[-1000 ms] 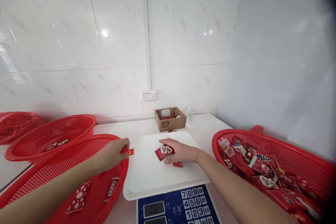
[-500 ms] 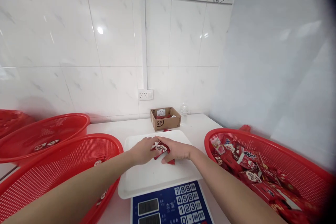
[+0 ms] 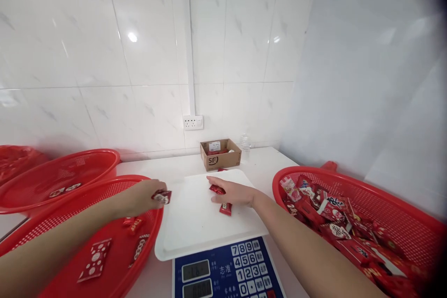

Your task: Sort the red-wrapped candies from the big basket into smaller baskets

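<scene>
My left hand (image 3: pixel 144 198) is shut on a red snack packet (image 3: pixel 162 197), holding it above the red mesh basket (image 3: pixel 153 212) on the left, where several loose red packets lie, among them one with white dots (image 3: pixel 95 260). My right hand (image 3: pixel 232 192) lies open on the white tray (image 3: pixel 190 228) of a digital scale. A small red packet (image 3: pixel 217 189) sits at its fingers, partly hidden, and another (image 3: pixel 225 209) lies just below its palm.
The scale's blue keypad (image 3: pixel 240 267) faces me at the front. A red basket (image 3: pixel 307 172) heaped with red packets stands on the right. A red basket (image 3: pixel 87 160) and another (image 3: pixel 17 158) stand back left. An SF cardboard box (image 3: pixel 220 154) and a plastic bottle (image 3: pixel 245 142) stand against the tiled wall.
My left hand has moved left from the tray to above the left basket, carrying a packet taken from between my hands. My right hand stays on the tray. More packets show in the left basket.
</scene>
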Motion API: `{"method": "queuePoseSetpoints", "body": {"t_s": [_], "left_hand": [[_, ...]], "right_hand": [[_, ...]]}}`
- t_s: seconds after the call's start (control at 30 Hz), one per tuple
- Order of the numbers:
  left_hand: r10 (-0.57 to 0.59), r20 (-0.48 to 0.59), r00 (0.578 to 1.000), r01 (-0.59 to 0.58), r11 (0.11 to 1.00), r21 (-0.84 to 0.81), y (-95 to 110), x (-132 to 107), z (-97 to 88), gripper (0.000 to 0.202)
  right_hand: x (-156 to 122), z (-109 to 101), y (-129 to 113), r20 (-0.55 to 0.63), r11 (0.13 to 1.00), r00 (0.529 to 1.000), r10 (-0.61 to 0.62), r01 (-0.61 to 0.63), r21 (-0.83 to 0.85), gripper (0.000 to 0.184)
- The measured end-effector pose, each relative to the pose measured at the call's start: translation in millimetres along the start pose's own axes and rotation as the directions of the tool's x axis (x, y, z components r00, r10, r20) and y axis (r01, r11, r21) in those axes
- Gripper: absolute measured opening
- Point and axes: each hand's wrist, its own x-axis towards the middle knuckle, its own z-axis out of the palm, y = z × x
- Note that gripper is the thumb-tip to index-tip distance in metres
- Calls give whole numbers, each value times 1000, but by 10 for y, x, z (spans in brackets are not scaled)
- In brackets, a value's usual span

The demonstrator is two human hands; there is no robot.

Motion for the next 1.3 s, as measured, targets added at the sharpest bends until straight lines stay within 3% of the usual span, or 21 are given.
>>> {"method": "queuePoseSetpoints", "body": {"t_s": [0.1,0.17,0.23,0.27,0.33,0.4,0.53,0.63,0.73,0.9,1.0,1.07,1.17,1.3], "left_hand": [[-89,1,996,89,996,18,-124,-115,-66,16],[-99,-13,995,99,995,8,-58,-91,-8,24],[-27,-19,999,27,1000,-3,126,-2,120,31],[63,-4,998,-63,998,-3,250,58,203,32],[259,31,965,-259,966,-2,522,197,388,38],[373,72,925,-377,925,54,773,344,570,40],[411,19,911,-410,904,124,1036,587,800,31],[403,8,915,-399,905,146,995,625,792,23],[350,33,936,-351,921,172,820,490,633,22],[110,0,994,-106,963,247,370,91,154,25],[-41,11,999,36,953,300,73,-93,-73,25],[-101,58,993,77,944,320,-49,-144,-125,24],[-56,44,997,40,949,313,-4,-78,-43,26],[195,10,981,-190,939,286,393,231,248,35]], "right_hand": [[-9,-6,4,-13,994,1000,19,-18,110,82],[-19,-4,5,-31,986,999,41,-36,163,80],[-26,4,4,-55,980,997,56,-45,195,78],[-28,10,2,-68,978,996,61,-46,205,77],[-26,23,-5,-96,975,993,64,-41,219,76],[-20,35,-18,-119,973,991,65,-36,229,75],[-13,53,-40,-139,972,988,71,-37,232,76],[-15,52,-33,-129,973,989,67,-36,229,74],[-20,37,-10,-122,974,990,66,-37,225,71],[-33,3,1,-95,967,992,80,-54,248,72],[-49,-7,-15,-85,962,993,86,-61,265,73],[-57,-6,-23,-82,961,993,89,-64,271,72],[-57,6,-24,-86,959,992,92,-65,276,72],[-38,33,-20,-115,959,989,91,-56,278,75]]}}
